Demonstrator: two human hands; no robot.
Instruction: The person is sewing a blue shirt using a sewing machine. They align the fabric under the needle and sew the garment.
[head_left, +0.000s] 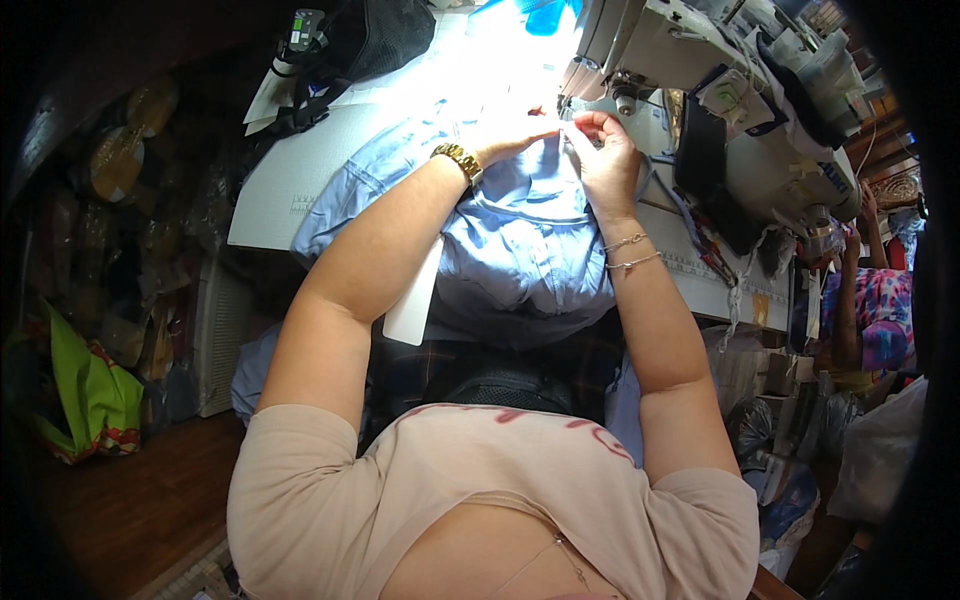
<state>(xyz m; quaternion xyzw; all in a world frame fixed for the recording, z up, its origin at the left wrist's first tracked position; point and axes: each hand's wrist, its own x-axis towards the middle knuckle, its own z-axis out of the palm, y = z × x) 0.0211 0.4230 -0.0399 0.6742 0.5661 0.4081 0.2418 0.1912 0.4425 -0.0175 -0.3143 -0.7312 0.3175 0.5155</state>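
A light blue cloth garment (520, 255) lies bunched on the white worktable (275, 200) and drapes over its front edge toward my lap. My left hand (508, 138), with a gold watch at the wrist, has its fingers closed on the cloth beside the sewing machine's needle area. Close to its right, my right hand (606, 160) pinches the cloth between thumb and forefinger. The fingertips of both hands almost meet. Bright lamp glare washes out the cloth around them. The sewing machine (665, 60) stands just beyond my right hand.
A black bag (375, 45) lies at the table's far left. A white flat strip (412, 305) sticks out under my left forearm. Tools with red handles (715, 255) lie right of the garment. At the far right, another person (865, 315) works by a second machine (780, 170). A green bag (85, 390) stands left.
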